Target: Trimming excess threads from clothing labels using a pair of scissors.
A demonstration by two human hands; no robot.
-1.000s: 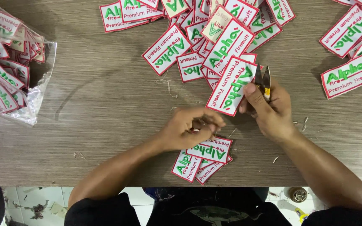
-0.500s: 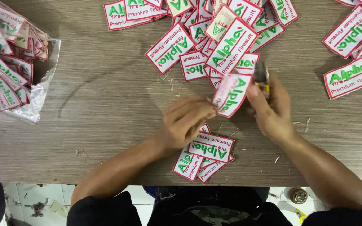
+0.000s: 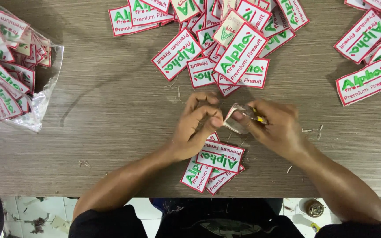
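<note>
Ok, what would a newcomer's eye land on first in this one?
Probably the two hands at mid-table, the left hand and right hand pinching one patch between them. Next, the heap of red-edged white patches along the far edge, and the clear bag of patches far left.

— What is the tabletop (image 3: 111,114) made of?
— Matt, grained wood is seen. The patches (image 3: 239,53) are embroidered cloth, stitched edges; the bag (image 3: 45,88) is glossy clear plastic.
</note>
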